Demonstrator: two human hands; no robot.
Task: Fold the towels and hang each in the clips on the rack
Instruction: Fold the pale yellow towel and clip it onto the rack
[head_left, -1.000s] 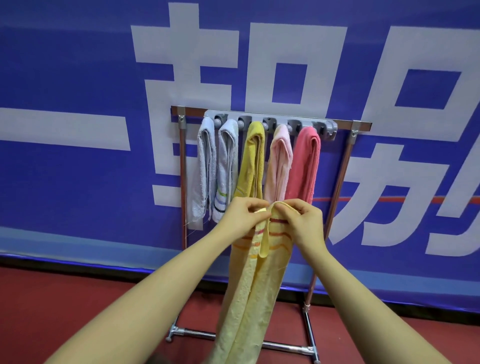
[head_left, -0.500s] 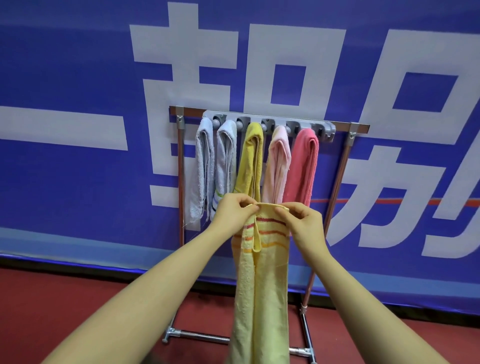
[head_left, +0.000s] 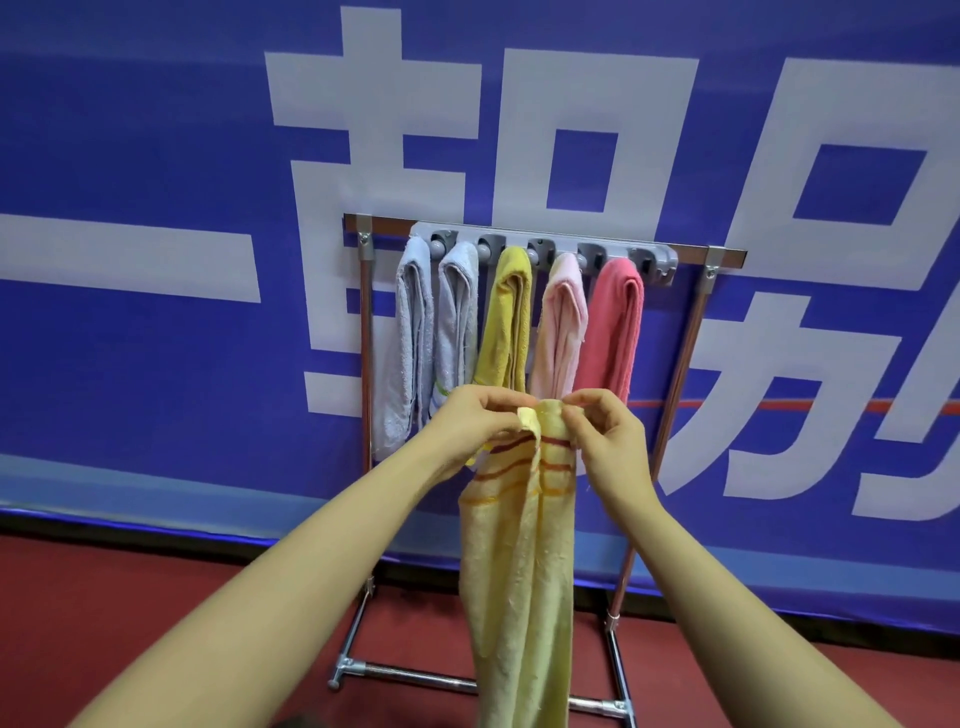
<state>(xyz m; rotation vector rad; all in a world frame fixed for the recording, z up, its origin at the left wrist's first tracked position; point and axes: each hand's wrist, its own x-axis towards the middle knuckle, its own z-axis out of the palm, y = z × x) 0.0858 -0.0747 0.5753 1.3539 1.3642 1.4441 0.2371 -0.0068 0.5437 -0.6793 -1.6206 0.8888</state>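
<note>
A pale yellow towel (head_left: 519, 561) with red and orange stripes near its top hangs down in front of the rack (head_left: 691, 254). My left hand (head_left: 475, 415) and my right hand (head_left: 605, 431) both pinch its top edge, close together, with a small corner folded over between them. Behind the hands, the grey clip bar (head_left: 550, 244) holds several folded towels: two white ones (head_left: 415, 332), a mustard yellow one (head_left: 506, 317), a light pink one (head_left: 561, 322) and a red-pink one (head_left: 613, 322). The clip at the bar's right end (head_left: 660, 267) holds nothing.
The rack stands on a red floor (head_left: 104, 623) against a blue banner (head_left: 156, 364) with large white characters. Its metal base bars (head_left: 405, 673) lie on the floor below the hanging towel. My forearms reach in from the bottom of the frame.
The towel's top edge has been gathered narrower between my hands, and a corner now folds over at the left. The view has shifted slightly; hands stay at the same height before the rack.
</note>
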